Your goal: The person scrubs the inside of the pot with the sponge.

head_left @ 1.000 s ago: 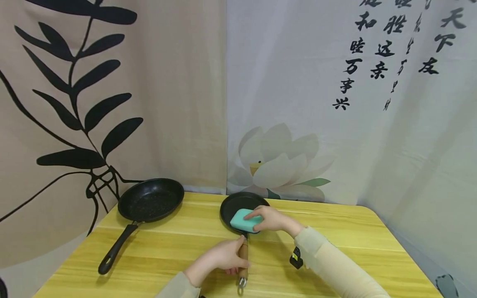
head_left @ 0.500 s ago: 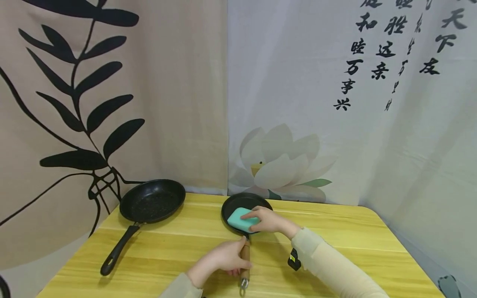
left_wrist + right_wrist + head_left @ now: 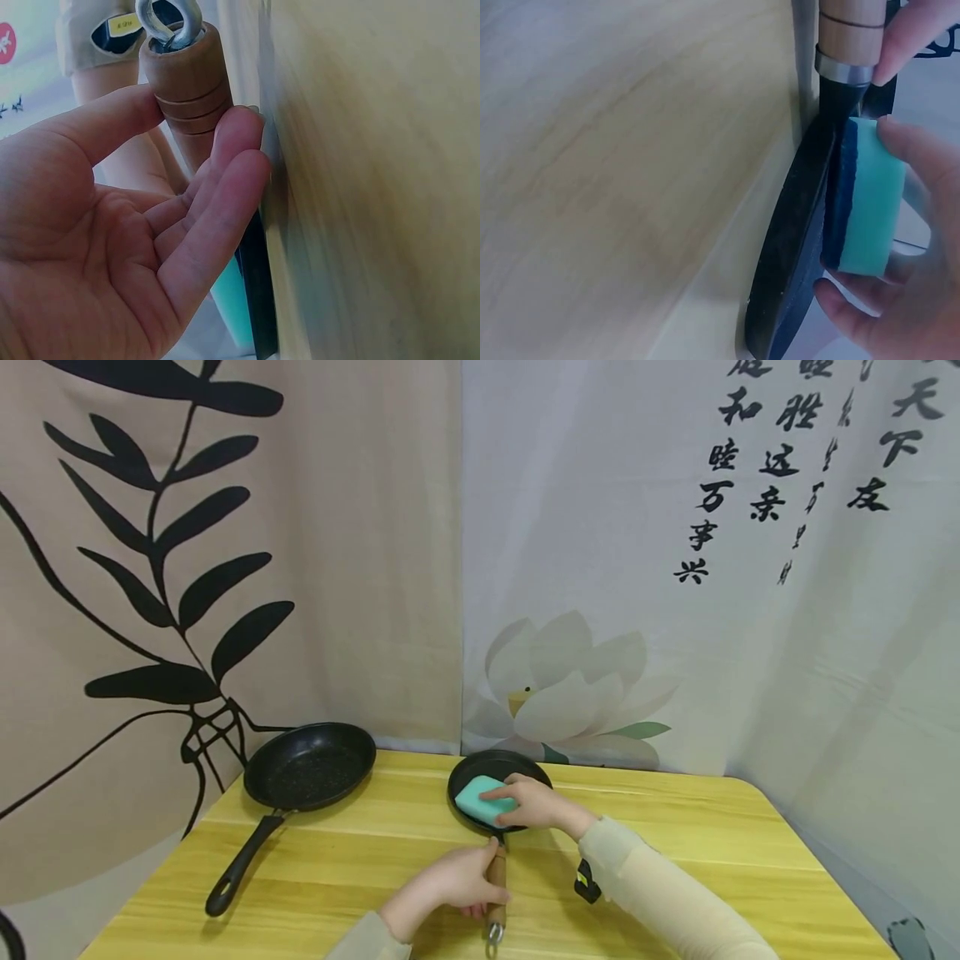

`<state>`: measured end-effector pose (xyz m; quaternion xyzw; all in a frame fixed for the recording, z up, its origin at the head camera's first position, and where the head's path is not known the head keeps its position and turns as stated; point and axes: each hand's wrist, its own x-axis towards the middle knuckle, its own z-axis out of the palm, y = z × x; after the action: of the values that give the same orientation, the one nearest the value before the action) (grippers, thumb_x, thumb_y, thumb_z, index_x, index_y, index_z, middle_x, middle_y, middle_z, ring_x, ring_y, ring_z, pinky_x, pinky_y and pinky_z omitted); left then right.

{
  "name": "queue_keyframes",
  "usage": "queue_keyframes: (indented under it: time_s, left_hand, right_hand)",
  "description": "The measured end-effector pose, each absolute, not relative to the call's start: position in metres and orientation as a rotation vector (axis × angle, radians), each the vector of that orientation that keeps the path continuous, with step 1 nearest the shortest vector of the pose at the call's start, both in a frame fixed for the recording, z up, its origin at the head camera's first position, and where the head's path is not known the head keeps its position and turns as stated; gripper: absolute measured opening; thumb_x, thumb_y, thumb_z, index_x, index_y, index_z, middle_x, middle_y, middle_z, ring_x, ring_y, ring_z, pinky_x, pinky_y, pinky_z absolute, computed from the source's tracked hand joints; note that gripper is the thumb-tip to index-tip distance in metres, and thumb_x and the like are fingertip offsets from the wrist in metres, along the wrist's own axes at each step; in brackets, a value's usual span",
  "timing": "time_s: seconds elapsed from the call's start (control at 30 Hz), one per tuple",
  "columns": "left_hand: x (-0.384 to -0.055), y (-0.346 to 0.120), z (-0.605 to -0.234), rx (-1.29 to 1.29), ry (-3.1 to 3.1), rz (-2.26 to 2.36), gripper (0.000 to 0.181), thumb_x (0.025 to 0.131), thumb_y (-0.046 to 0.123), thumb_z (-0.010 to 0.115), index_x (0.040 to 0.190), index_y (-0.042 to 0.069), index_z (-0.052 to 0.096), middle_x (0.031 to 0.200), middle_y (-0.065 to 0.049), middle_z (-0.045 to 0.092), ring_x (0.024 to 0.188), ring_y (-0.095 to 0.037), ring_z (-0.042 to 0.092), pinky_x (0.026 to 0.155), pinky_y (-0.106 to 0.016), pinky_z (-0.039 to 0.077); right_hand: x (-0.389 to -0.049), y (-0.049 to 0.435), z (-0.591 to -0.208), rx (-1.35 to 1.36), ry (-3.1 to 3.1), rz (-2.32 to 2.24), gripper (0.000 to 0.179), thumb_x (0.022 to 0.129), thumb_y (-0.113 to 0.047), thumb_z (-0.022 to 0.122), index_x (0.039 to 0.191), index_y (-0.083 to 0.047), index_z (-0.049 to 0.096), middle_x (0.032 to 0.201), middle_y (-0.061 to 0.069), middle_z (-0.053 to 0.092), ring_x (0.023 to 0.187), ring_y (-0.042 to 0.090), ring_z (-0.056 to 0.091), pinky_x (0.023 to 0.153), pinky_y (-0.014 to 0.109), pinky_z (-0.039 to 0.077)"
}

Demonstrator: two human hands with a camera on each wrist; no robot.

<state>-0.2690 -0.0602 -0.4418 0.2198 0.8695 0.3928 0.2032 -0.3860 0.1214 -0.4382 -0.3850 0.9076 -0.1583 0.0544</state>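
Note:
A small black frying pan (image 3: 476, 767) lies on the wooden table with its wooden handle (image 3: 497, 881) toward me. My left hand (image 3: 463, 878) grips that handle; in the left wrist view, thumb and fingers pinch the brown wood (image 3: 187, 82) near its metal hanging ring (image 3: 174, 22). A sponge (image 3: 483, 802), turquoise with a dark scouring layer, sits in the pan. From its right side my right hand (image 3: 538, 803) holds it. The right wrist view has the sponge (image 3: 874, 202) between thumb and fingers, its dark side facing into the pan (image 3: 784, 247).
A larger black frying pan (image 3: 311, 768) stands at the table's back left, its black handle (image 3: 243, 867) pointing to the front left. Patterned cloth hangs behind the table (image 3: 675, 852). A small black device with a yellow label (image 3: 587, 882) shows under the right wrist.
My right hand has slid the sponge a little to the left across the small pan. My left hand keeps its grip on the handle. The whole head view has shifted slightly.

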Motion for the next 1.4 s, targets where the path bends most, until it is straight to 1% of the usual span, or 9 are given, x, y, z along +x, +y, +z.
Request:
queue_keyframes:
  time_s: [0.13, 0.4, 0.57, 0.77, 0.87, 1.0, 1.4]
  left_hand:
    - [-0.269, -0.06, -0.442, 0.621, 2.425, 1.105, 0.082, 0.089, 0.022, 0.071, 0.147, -0.013, 0.024, 0.058, -0.005, 0.064, 0.051, -0.022, 0.064, 0.046, -0.034, 0.054]
    - [-0.268, -0.06, -0.441, 0.618, 2.42, 1.111, 0.082, 0.089, 0.022, 0.071, 0.147, -0.013, 0.024, 0.058, -0.005, 0.064, 0.051, -0.021, 0.064, 0.047, -0.035, 0.054]
    - [-0.269, -0.06, -0.44, 0.606, 2.435, 1.114, 0.083, 0.089, 0.023, 0.072, 0.147, -0.013, 0.025, 0.058, -0.006, 0.064, 0.051, -0.022, 0.063, 0.046, -0.035, 0.054]
    - [-0.268, -0.059, -0.441, 0.606, 2.442, 1.13, 0.083, 0.088, 0.021, 0.072, 0.146, -0.014, 0.025, 0.057, -0.006, 0.063, 0.049, -0.021, 0.063, 0.045, -0.034, 0.053]
    - [-0.267, -0.059, -0.441, 0.613, 2.436, 1.126, 0.083, 0.088, 0.021, 0.072, 0.146, -0.014, 0.024, 0.057, -0.006, 0.063, 0.049, -0.021, 0.062, 0.045, -0.034, 0.053]
    - [-0.267, -0.058, -0.441, 0.607, 2.43, 1.128, 0.084, 0.088, 0.021, 0.072, 0.146, -0.014, 0.023, 0.057, -0.006, 0.063, 0.048, -0.021, 0.062, 0.045, -0.035, 0.053]
    - [-0.268, -0.058, -0.443, 0.604, 2.442, 1.113, 0.083, 0.088, 0.022, 0.072, 0.146, -0.014, 0.024, 0.056, -0.005, 0.063, 0.047, -0.021, 0.061, 0.044, -0.034, 0.052]
  right_hand:
    - [-0.388, 0.117, -0.438, -1.141, 2.773, -0.46, 0.047, 0.092, -0.034, 0.067, 0.137, -0.023, 0.058, 0.134, 0.013, 0.052, 0.118, 0.028, 0.05, 0.091, 0.044, 0.048]
    - [-0.394, 0.108, -0.441, -1.069, 2.814, -0.418, 0.047, 0.093, -0.036, 0.066, 0.138, -0.026, 0.057, 0.133, 0.015, 0.051, 0.113, 0.027, 0.054, 0.087, 0.042, 0.05]
    - [-0.397, 0.101, -0.442, -1.052, 2.885, -0.352, 0.046, 0.094, -0.039, 0.064, 0.138, -0.029, 0.057, 0.132, 0.013, 0.053, 0.112, 0.026, 0.055, 0.084, 0.04, 0.051]
    - [-0.397, 0.098, -0.441, -1.014, 2.898, -0.349, 0.046, 0.094, -0.04, 0.063, 0.138, -0.029, 0.056, 0.13, 0.01, 0.055, 0.104, 0.023, 0.058, 0.08, 0.038, 0.052]
    - [-0.397, 0.098, -0.441, -1.003, 2.905, -0.315, 0.047, 0.093, -0.041, 0.064, 0.138, -0.03, 0.056, 0.13, 0.008, 0.057, 0.106, 0.022, 0.058, 0.079, 0.038, 0.052]
    - [-0.4, 0.098, -0.444, -1.001, 2.92, -0.293, 0.048, 0.093, -0.041, 0.065, 0.138, -0.031, 0.056, 0.13, 0.006, 0.058, 0.109, 0.023, 0.057, 0.081, 0.039, 0.052]
    - [-0.412, 0.096, -0.449, -0.935, 2.944, -0.292, 0.046, 0.092, -0.04, 0.066, 0.137, -0.035, 0.056, 0.13, 0.006, 0.057, 0.105, 0.022, 0.058, 0.08, 0.038, 0.052]
